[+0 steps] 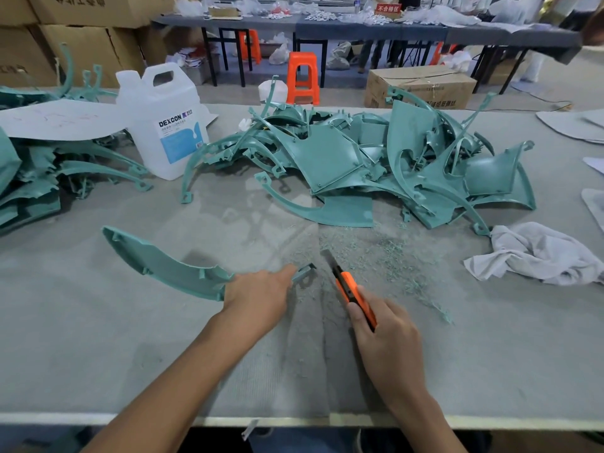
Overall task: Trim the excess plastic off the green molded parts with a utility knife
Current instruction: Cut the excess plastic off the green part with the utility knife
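Note:
A long curved green molded part (170, 266) lies on the grey table, running from the left toward the middle. My left hand (261, 294) grips its right end, with the small tab at that end sticking out past my fingertips. My right hand (382, 338) holds an orange utility knife (351, 294), its blade extended and pointing up-left, a short gap right of the tab. Fine green shavings (369, 256) are scattered on the table around the blade.
A big heap of green parts (359, 165) fills the far middle; another stack (29, 181) sits at far left. A white plastic jug (163, 122) stands between them. A crumpled grey rag (539, 256) lies at right. The table's front edge (294, 421) is near me.

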The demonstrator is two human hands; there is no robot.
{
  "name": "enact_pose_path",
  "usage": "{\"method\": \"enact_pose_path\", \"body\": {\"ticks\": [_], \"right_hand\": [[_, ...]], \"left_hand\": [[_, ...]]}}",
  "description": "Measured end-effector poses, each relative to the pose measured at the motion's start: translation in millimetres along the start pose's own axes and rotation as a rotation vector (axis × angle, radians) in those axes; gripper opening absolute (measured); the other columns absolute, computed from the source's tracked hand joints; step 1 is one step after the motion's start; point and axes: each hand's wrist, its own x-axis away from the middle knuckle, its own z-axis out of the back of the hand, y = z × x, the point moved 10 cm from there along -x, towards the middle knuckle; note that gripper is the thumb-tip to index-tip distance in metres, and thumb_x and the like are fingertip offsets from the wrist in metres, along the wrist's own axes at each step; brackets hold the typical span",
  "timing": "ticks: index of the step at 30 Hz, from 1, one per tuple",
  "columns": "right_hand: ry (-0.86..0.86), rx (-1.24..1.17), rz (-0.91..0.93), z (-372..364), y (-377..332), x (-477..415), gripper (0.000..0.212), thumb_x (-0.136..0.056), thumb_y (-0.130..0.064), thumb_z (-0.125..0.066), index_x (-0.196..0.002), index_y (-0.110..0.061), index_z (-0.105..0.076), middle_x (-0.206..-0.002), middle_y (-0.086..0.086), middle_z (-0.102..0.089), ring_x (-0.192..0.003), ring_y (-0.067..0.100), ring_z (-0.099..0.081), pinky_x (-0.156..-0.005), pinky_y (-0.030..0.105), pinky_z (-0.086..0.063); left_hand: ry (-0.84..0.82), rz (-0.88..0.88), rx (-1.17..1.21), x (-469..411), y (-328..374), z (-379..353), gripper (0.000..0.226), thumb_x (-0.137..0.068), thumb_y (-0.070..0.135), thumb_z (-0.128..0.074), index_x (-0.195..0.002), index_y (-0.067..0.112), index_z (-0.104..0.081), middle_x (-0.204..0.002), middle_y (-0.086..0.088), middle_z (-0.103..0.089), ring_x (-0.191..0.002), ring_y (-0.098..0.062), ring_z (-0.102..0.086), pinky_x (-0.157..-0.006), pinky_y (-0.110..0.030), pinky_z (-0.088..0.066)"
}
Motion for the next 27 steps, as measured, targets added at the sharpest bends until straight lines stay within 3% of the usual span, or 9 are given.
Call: {"method": "enact_pose_path", "body": {"ticks": [3,7,12,16,19,21,24,25,27], "right_hand": [[-0.024,-0.046,-0.061,-0.9,8.2,-0.2,0.033,-0.094,-0.039,-0.065,-0.126,-0.034,-0.065,-0.084,-0.019,-0.049,-0.075,0.009,-0.05,-0.066,0.028,-0.038],[-0.044,-0.111,-0.13,-1.1,18.3,-0.4,0.045,-0.092,-0.061,-0.051,-0.13,-0.039,-0.062,-0.091,-0.017,-0.055,-0.08,0.005,-0.05,-0.073,0.028,-0.041],[-0.029,-0.166,-0.132,0.3,19.6,0.0,0.04,-0.092,-0.056,-0.06,-0.128,-0.038,-0.064,-0.094,-0.018,-0.06,-0.084,0.003,-0.053,-0.076,0.024,-0.04],[-0.022,-0.176,-0.146,0.0,19.9,0.3,0.042,-0.09,-0.057,-0.061,-0.126,-0.036,-0.066,-0.092,-0.015,-0.062,-0.081,0.005,-0.057,-0.073,0.024,-0.042],[-0.023,-0.182,-0.143,0.2,19.8,0.2,0.042,-0.09,-0.057,-0.061,-0.126,-0.035,-0.066,-0.093,-0.015,-0.064,-0.083,0.005,-0.058,-0.073,0.025,-0.045],[-0.029,-0.18,-0.147,0.1,20.8,0.0,0.042,-0.091,-0.057,-0.06,-0.127,-0.036,-0.065,-0.093,-0.015,-0.064,-0.083,0.005,-0.059,-0.073,0.026,-0.046],[-0.036,-0.186,-0.132,1.0,19.1,0.0,0.046,-0.092,-0.061,-0.055,-0.129,-0.035,-0.064,-0.095,-0.016,-0.063,-0.084,0.003,-0.058,-0.073,0.021,-0.043],[-0.035,-0.174,-0.119,2.0,17.7,-0.4,0.049,-0.091,-0.063,-0.052,-0.13,-0.034,-0.064,-0.094,-0.017,-0.062,-0.083,0.001,-0.056,-0.072,0.017,-0.041],[-0.037,-0.137,-0.104,2.9,14.9,-0.8,0.055,-0.09,-0.067,-0.045,-0.131,-0.034,-0.063,-0.094,-0.019,-0.059,-0.08,-0.004,-0.052,-0.071,0.008,-0.036]], "left_hand": [[-0.006,0.012,0.095,1.9,-5.1,4.1,0.015,-0.106,0.031,-0.031,-0.117,0.03,-0.041,-0.098,-0.005,-0.067,-0.083,-0.032,-0.061,-0.069,-0.036,-0.036],[0.082,-0.04,0.293,8.1,-2.5,27.0,0.021,-0.105,0.043,-0.033,-0.102,0.029,-0.049,-0.084,0.006,-0.063,-0.075,-0.023,-0.058,-0.065,-0.036,-0.042],[0.132,-0.13,0.942,17.3,0.6,72.8,0.013,-0.103,0.045,-0.043,-0.094,0.043,-0.054,-0.077,0.008,-0.067,-0.068,-0.009,-0.066,-0.064,-0.029,-0.054],[0.436,-0.199,1.395,40.0,-26.4,142.7,0.017,-0.096,0.055,-0.052,-0.088,0.041,-0.057,-0.065,0.009,-0.057,-0.053,-0.009,-0.053,-0.051,-0.019,-0.043],[0.673,-0.219,1.709,56.1,-67.6,174.1,0.023,-0.1,0.044,-0.048,-0.089,0.034,-0.065,-0.062,0.008,-0.051,-0.047,-0.01,-0.042,-0.046,-0.021,-0.04],[0.742,-0.135,1.831,53.0,-96.8,168.0,0.031,-0.102,0.038,-0.044,-0.088,0.029,-0.069,-0.06,0.005,-0.049,-0.045,-0.011,-0.04,-0.047,-0.02,-0.04],[0.613,0.163,1.968,24.5,-125.6,115.3,0.036,-0.103,0.039,-0.047,-0.082,0.025,-0.073,-0.059,0.006,-0.049,-0.047,-0.011,-0.044,-0.05,-0.022,-0.044],[0.545,0.266,1.925,13.9,-132.9,93.5,0.034,-0.103,0.039,-0.048,-0.085,0.025,-0.074,-0.063,0.007,-0.053,-0.054,-0.01,-0.05,-0.058,-0.024,-0.047],[0.457,0.437,1.559,-0.4,-155.2,51.8,0.026,-0.103,0.038,-0.049,-0.111,0.028,-0.072,-0.09,0.007,-0.063,-0.083,-0.013,-0.059,-0.082,-0.029,-0.046]]}}
